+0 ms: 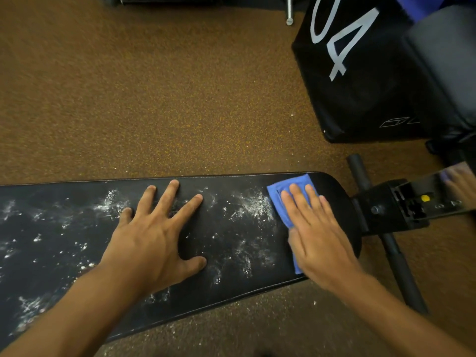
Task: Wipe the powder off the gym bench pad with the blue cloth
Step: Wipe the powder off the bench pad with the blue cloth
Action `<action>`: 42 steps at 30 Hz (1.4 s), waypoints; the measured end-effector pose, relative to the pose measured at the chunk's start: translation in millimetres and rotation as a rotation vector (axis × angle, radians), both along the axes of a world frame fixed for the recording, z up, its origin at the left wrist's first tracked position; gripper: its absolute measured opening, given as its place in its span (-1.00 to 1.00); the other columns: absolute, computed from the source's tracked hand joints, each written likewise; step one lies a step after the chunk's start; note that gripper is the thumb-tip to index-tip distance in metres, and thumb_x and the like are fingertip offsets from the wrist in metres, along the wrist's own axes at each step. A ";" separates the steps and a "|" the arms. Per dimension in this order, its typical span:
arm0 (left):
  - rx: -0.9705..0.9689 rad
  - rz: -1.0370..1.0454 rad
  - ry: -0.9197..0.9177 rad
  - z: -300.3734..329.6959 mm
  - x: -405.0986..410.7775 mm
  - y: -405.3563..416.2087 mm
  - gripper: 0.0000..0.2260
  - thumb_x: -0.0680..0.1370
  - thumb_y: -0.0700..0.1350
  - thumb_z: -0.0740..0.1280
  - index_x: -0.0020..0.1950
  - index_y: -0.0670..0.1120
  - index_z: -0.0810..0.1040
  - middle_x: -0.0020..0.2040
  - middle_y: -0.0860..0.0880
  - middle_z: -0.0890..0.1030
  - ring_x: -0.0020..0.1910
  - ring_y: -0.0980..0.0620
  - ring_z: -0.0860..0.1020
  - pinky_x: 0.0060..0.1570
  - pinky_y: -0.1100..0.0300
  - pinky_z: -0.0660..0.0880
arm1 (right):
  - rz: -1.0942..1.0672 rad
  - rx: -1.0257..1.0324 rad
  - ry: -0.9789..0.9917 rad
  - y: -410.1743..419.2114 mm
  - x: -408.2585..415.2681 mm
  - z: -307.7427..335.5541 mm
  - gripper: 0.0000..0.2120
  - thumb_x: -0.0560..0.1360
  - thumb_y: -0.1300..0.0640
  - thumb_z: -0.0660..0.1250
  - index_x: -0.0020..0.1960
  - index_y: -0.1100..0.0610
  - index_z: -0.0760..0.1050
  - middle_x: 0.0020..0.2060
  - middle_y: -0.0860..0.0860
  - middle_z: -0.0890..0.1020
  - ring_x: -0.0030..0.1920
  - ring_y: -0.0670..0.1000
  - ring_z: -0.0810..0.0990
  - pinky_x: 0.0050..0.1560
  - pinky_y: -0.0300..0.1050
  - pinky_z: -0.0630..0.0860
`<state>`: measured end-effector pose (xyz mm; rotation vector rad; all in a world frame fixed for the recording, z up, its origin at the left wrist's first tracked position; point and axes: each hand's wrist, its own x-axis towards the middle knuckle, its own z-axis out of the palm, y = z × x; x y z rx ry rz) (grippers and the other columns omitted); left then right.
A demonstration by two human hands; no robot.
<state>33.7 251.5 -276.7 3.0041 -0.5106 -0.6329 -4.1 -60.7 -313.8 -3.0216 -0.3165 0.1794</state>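
Note:
A long black gym bench pad [226, 279] runs across the lower part of the head view. White powder [253, 206] is scattered over most of its surface, thick near the right end and at the far left. The blue cloth [279, 195] lies flat near the pad's right end. My right hand [316, 235] presses down on the cloth with straight fingers, covering most of it. My left hand [157, 235] rests flat on the middle of the pad with its fingers spread.
Brown speckled rubber floor [154, 99] surrounds the bench, with some powder spilled beside the pad. A black box with white numbers [365, 73] stands at the upper right. The bench's black frame and foot bar [394, 253] stick out at the right end.

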 end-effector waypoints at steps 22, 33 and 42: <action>0.027 -0.002 0.012 -1.1 0.2 -0.3 0.02 0.28 0.61 0.12 0.54 0.29 -0.36 0.64 0.01 -0.30 0.61 -0.19 -0.18 0.52 -0.24 0.15 | -0.100 0.016 -0.030 37.4 27.7 -4.7 -0.37 0.59 0.03 -0.08 0.64 0.14 0.04 0.64 0.05 0.07 0.63 0.14 -0.11 0.60 0.17 -0.07; 0.010 0.000 0.013 -1.7 1.1 -0.5 0.03 0.22 0.63 0.05 0.55 0.31 -0.33 0.65 0.01 -0.25 0.62 -0.19 -0.13 0.52 -0.22 0.16 | -0.198 0.046 -0.056 59.0 30.7 -2.6 -0.35 0.57 0.00 -0.09 0.63 0.16 0.07 0.63 0.09 0.11 0.63 0.19 -0.06 0.60 0.20 -0.06; 0.031 -0.006 0.034 2.1 1.6 -0.3 0.03 0.20 0.64 -0.01 0.54 0.31 -0.37 0.64 0.01 -0.27 0.62 -0.18 -0.15 0.52 -0.23 0.16 | -0.237 0.012 -0.069 32.5 25.4 -6.3 -0.37 0.56 0.03 -0.04 0.61 0.16 0.15 0.60 0.12 0.20 0.62 0.21 0.05 0.58 0.22 0.03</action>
